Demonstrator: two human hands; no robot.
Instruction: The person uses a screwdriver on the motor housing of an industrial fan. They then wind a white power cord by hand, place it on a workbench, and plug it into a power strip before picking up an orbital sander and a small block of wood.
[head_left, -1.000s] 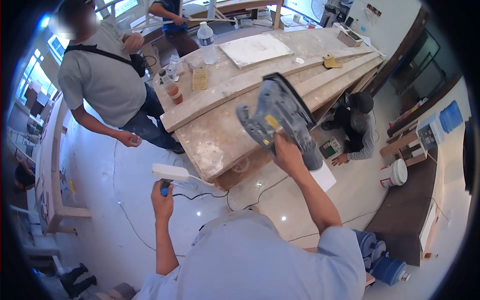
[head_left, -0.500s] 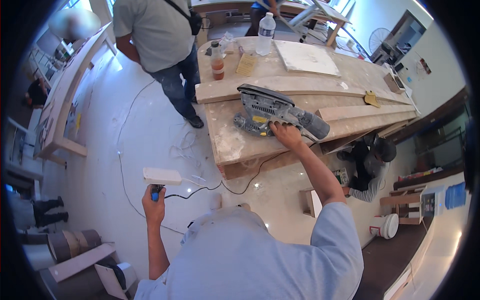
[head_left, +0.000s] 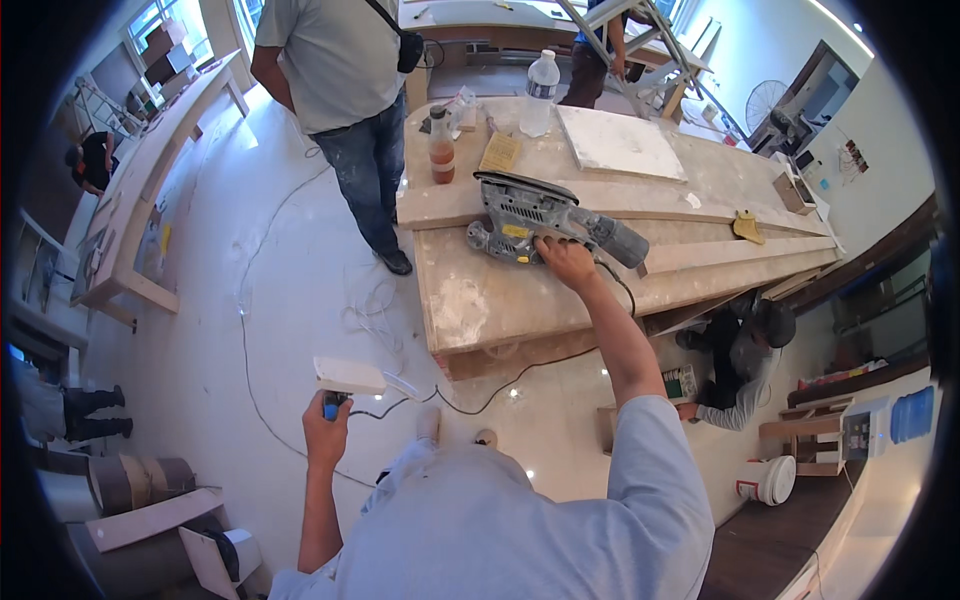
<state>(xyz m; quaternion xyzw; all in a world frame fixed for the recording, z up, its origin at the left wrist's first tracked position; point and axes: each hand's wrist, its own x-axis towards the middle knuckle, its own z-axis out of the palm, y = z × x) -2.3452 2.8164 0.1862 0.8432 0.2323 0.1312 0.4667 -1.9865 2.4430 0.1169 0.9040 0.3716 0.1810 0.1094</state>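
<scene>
In my raised left hand (head_left: 325,435) is a black-and-blue plug (head_left: 332,406), gripped between the fingers. Just above it, a white extension socket block (head_left: 350,376) sits against the plug; whether the prongs are fully in cannot be made out. My right hand (head_left: 568,263) is closed on the body of a dusty grey electric sander (head_left: 520,215) with a dark cylindrical dust canister. The sander lies on the wooden workbench (head_left: 465,305), its flat black pad turned away from me. A black cord (head_left: 475,406) runs along the floor between the bench and my left hand.
Long wooden boards (head_left: 700,255), a white panel (head_left: 620,145), a water bottle (head_left: 540,95), a sauce-coloured bottle (head_left: 441,148) and a yellow scraper (head_left: 747,227) lie or stand on the bench. One person (head_left: 350,120) stands at left; another (head_left: 760,340) crouches at right. Loose cable (head_left: 370,310) crosses the floor.
My left hand, with plug and socket block, has shifted right and slightly down in the view. My right hand stays on the sander, whose position on the bench looks about the same.
</scene>
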